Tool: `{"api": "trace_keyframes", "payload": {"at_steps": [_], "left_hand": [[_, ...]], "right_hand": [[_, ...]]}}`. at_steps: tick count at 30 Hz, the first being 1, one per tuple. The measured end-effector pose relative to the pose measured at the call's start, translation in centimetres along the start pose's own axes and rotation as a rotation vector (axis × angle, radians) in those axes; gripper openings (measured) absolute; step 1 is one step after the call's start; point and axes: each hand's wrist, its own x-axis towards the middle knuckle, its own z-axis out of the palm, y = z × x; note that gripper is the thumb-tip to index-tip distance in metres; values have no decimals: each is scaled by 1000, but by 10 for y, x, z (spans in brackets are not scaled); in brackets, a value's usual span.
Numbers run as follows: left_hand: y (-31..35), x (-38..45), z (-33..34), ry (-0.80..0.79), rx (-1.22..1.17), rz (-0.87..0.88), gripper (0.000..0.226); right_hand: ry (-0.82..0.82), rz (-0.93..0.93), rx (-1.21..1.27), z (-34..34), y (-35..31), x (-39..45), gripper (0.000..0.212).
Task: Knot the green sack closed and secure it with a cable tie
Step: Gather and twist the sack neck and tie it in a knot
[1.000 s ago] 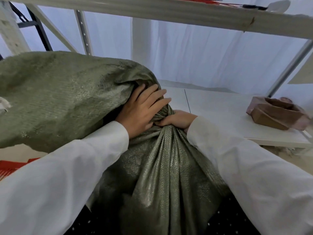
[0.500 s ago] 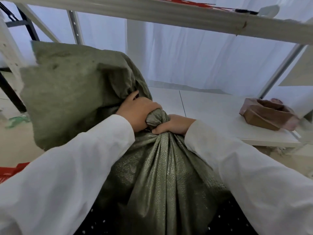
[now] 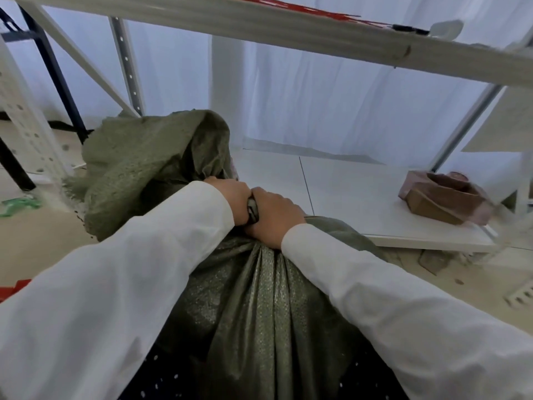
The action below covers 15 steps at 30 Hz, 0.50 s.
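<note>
The full green sack (image 3: 268, 307) stands in front of me, its woven cloth gathered into pleats at a twisted neck (image 3: 252, 210). My left hand (image 3: 235, 199) and my right hand (image 3: 274, 216) both grip that neck, fists side by side and touching. The loose top of the sack (image 3: 150, 166) flops over to the left behind my left arm. Red cable ties (image 3: 314, 13) lie on the upper shelf at the top of the view.
A white lower shelf board (image 3: 360, 203) lies just right of the sack, with a brown cardboard box (image 3: 444, 197) on it. The upper shelf beam (image 3: 259, 27) crosses overhead. Perforated rack uprights (image 3: 26, 125) stand at the left. White curtain hangs behind.
My left hand went from flat on the sack to a fist round the neck. The loose top has dropped lower to the left. My right hand has come up over the neck.
</note>
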Motion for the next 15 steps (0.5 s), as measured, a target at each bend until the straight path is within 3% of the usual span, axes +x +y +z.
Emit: {"api": "trace_keyframes", "payload": {"at_steps": [4, 6, 9, 12, 15], "left_hand": [[-9, -7, 5, 81, -40, 80, 37], [-13, -10, 11, 211, -122, 81, 36], [-21, -14, 15, 442, -210, 60, 56], [-24, -21, 19, 579, -128, 113, 73], [-22, -23, 32, 743, -20, 229, 75]], "right_hand": [[-74, 14, 78, -2, -1, 8, 29], [-113, 32, 152, -3, 2, 13, 19], [-140, 98, 323, -3, 10, 20, 16], [-166, 193, 490, -3, 19, 27, 23], [-194, 277, 614, -5, 22, 29, 52]]}}
